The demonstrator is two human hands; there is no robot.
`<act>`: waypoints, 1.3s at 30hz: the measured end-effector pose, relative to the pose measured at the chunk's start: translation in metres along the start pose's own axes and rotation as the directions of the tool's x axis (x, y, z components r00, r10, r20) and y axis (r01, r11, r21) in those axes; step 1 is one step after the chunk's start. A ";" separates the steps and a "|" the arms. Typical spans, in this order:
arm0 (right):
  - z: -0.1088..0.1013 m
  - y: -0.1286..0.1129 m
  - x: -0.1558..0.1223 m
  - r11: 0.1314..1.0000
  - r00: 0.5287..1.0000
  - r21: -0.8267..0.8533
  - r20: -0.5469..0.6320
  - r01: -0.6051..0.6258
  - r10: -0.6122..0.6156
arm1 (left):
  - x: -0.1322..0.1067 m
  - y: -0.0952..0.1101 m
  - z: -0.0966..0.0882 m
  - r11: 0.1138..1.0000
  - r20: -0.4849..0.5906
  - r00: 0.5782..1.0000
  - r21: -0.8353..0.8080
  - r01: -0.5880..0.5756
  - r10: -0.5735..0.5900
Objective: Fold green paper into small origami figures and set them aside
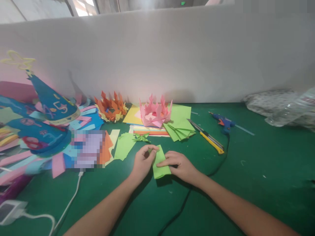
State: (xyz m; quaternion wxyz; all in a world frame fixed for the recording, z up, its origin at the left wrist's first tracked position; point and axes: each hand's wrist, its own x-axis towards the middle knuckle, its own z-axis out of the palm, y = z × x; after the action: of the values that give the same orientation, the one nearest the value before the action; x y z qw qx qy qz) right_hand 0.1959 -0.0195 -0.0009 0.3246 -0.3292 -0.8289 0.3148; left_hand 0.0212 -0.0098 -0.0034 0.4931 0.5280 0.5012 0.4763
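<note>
A folded piece of light green paper point(161, 165) is between my two hands, just above the green table. My left hand point(145, 160) pinches its upper left edge between thumb and fingers. From the right, my right hand point(180, 165) presses on the paper with a finger, the thumb underneath or at its edge. Beyond my left hand lie a small folded green paper piece point(142, 137) and several green paper sheets point(123, 146). More green paper pieces point(179, 130) are fanned out farther back.
Behind stand a pink paper crown point(156, 113) and an orange paper crown point(112, 106). To the right lie a yellow utility knife point(208, 137) and a blue glue gun point(222, 122) with its cord. Blue cone hat point(52, 96), paper strips and a white cable point(73, 195) occupy the left.
</note>
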 end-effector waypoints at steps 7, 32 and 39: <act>-0.005 -0.003 0.004 0.978 0.986 0.139 -0.042 -0.154 0.161 | -0.001 0.003 0.000 0.987 0.034 0.988 0.049 -0.155 0.153; -0.004 0.001 0.004 0.745 0.851 0.526 -0.073 -0.410 0.520 | -0.011 0.003 0.004 0.999 0.069 0.996 -0.025 -0.046 0.048; -0.006 0.002 0.002 0.823 0.891 0.445 -0.107 -0.354 0.441 | -0.006 -0.001 0.000 1.000 0.038 0.999 -0.016 0.000 0.000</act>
State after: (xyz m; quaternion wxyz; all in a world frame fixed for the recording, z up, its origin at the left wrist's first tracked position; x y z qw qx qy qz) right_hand 0.1999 -0.0148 0.0017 0.3972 -0.4496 -0.6176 0.5085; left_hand 0.0207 -0.0157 -0.0040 0.5067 0.5328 0.4879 0.4705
